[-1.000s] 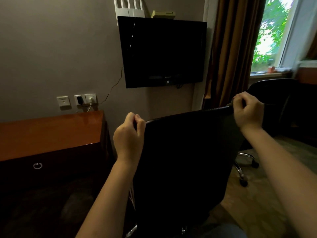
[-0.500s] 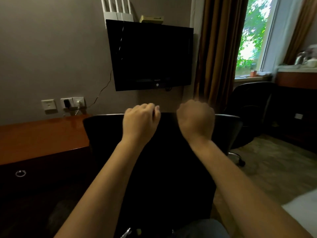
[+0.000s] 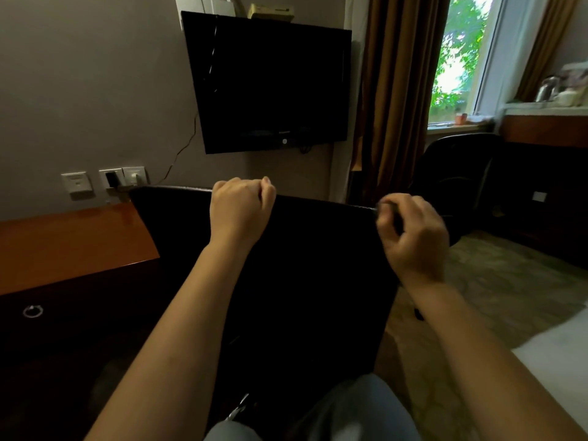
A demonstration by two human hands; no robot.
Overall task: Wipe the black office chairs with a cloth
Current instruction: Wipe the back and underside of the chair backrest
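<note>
A black office chair [image 3: 171,211] stands right in front of me with its back turned to me. Across that back hangs a black cloth [image 3: 318,249], hard to tell apart from the dark chair. My left hand [image 3: 240,208] grips the cloth's top edge with curled fingers at the middle of the chair back. My right hand [image 3: 413,233], blurred, pinches the cloth's other end at the chair back's right corner. A second black office chair [image 3: 455,173] stands farther off by the window.
A wooden cabinet [image 3: 70,243] stands close on the left under wall sockets [image 3: 122,178]. A dark television [image 3: 270,81] hangs on the wall ahead, with a brown curtain [image 3: 394,90] beside it. A white bed corner [image 3: 560,354] shows at the lower right.
My hands came together at the middle of the chair back, then my right hand moved out to the right corner. The view shifted right and slightly down.
</note>
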